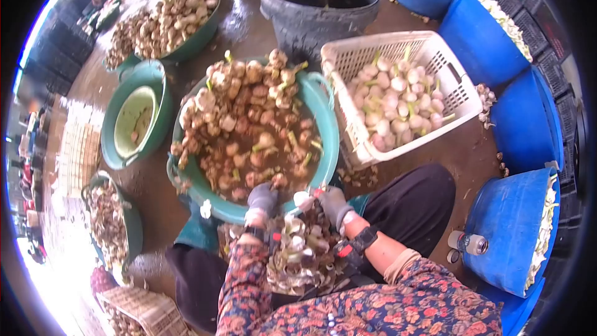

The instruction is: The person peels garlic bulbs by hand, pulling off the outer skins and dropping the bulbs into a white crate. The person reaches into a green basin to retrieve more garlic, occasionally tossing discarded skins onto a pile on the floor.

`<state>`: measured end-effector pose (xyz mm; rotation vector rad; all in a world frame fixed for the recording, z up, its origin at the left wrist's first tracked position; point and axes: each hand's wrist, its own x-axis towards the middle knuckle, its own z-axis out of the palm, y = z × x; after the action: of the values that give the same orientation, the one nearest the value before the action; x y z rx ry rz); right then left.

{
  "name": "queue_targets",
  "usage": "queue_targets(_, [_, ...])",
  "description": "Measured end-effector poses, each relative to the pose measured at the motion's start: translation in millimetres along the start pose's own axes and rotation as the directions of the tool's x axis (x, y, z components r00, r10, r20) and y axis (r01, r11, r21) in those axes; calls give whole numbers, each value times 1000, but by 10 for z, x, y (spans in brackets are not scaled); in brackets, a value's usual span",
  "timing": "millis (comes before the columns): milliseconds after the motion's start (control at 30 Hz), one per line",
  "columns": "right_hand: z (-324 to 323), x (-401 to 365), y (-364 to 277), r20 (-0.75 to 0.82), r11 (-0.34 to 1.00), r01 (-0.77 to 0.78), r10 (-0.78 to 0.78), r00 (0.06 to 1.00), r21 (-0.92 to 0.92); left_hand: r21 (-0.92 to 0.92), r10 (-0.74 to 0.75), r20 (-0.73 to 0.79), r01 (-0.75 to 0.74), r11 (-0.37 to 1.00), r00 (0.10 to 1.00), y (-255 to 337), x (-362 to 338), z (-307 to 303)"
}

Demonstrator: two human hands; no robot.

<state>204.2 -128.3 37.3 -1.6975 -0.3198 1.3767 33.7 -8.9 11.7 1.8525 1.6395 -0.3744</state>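
Note:
A green basin (pixel 326 126) in front of me holds muddy water and several unpeeled garlic bulbs (pixel 249 112). My gloved left hand (pixel 261 200) rests at the basin's near rim, fingers curled, what it holds hidden. My gloved right hand (pixel 331 202) grips a pale peeled garlic bulb (pixel 303 199) beside it. Below both hands, a heap of garlic skins (pixel 298 252) lies in my lap.
A white plastic basket (pixel 451 65) of cleaned garlic stands at the right. Behind it sits a black tub (pixel 320 9). Blue barrels (pixel 510 224) line the right side. Green basins (pixel 158 78) of garlic and scraps stand at the left on the wet floor. A small bottle (pixel 467 242) lies by my knee.

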Motion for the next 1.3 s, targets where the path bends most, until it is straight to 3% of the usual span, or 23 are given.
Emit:
queue_targets(100, [23, -27, -265, 37, 991, -124, 122, 992, 50, -336, 76, -242, -157, 929, 967, -94, -204, -187])
queue_targets(167, [-48, 44, -536, 207, 948, -167, 111, 972, 272, -571, 4, -101, -62, 819, 995, -18, -422, -418])
queue_targets(233, [-78, -72, -1176, 407, 672, -144, -251, 878, 726, -703, 25, -134, -112, 703, 991, 3, -598, -506])
queue_targets(267, [-57, -99, -1515, 415, 603, -35, -506, 756, 797, -703, 91, -192, -201, 682, 977, 10, -698, -556])
queue_targets(300, [-127, -212, -1805, 460, 488, -200, -499, 734, 850, -700, 150, -250, -286, 654, 957, 10, -809, -593])
queue_targets(333, [-213, -278, -2005, 463, 536, -96, -609, 643, 839, -751, 190, -286, -343, 564, 939, 40, -913, -628])
queue_targets(433, [-142, -476, -1768, 421, 952, 171, -268, 867, 254, -686, 248, -324, -407, 603, 913, 196, -1284, -810])
queue_targets(467, [-89, -564, -1482, 368, 955, 297, -280, 887, 11, -710, 267, -332, -427, 560, 904, 174, -1273, -726])
queue_targets(500, [-49, -526, -1131, 448, 758, 649, -557, 699, -70, -716, 258, -336, -424, 554, 906, 238, -1353, -708])
queue_targets(533, [-8, -414, -739, 504, 886, 425, -285, 816, -187, -690, 275, -303, -409, 597, 913, 343, -1469, -704])
queue_targets(567, [55, -449, -628, 653, 625, 761, -504, 566, -177, -662, 284, -266, -389, 641, 921, 384, -1572, -674])
queue_targets(600, [58, -502, -504, 621, 963, 267, -235, 748, 44, -649, 314, -267, -411, 640, 911, 354, -1573, -572])
queue_targets(633, [45, -592, -340, 655, 908, -341, 105, 748, 244, -469, 383, -370, -526, 710, 847, 361, -1606, -508])
queue_targets(667, [110, -770, -433, 670, 788, -457, 78, 738, 411, -369, 450, -491, -646, 668, 746, 373, -1644, -440])
queue_targets(700, [115, -896, -495, 628, 793, -395, 21, 778, 463, -254, 511, -589, -744, 618, 626, 360, -1662, -352])
queue_targets(767, [60, -1071, -558, 627, 922, -212, -42, 778, 324, -521, 399, -540, -667, 532, 741, 250, -1644, -167])
queue_targets(833, [58, -956, -487, 545, 978, -203, 144, 826, 48, -680, 232, -237, -331, 654, 944, 346, -1932, -470])
queue_targets(900, [126, -961, -576, 400, 992, -129, 122, 908, -9, -495, 302, -482, -540, 681, 822, 271, -1842, -341])
queue_targets(967, [170, -937, -527, 383, 760, 565, -442, 811, -321, -600, 240, -316, -390, 699, 918, 219, -1854, -315])
queue_targets(1100, [193, -1029, -657, 328, 778, 386, -244, 913, -496, -444, 327, -412, -501, 743, 850, 176, -1836, -287])
queue_targets(1200, [158, -899, -569, 415, 707, 531, -355, 838, -467, -592, 318, -317, -449, 670, 893, 178, -1875, -410])
queue_targets(1267, [144, -855, -555, 501, 572, 644, -412, 761, -508, -693, 241, -9, -179, 698, 971, 185, -1932, -537])
queue_targets(1300, [122, -859, -575, 501, 572, 644, -412, 761, -508, -694, 240, -9, -179, 697, 971, 132, -1906, -509])
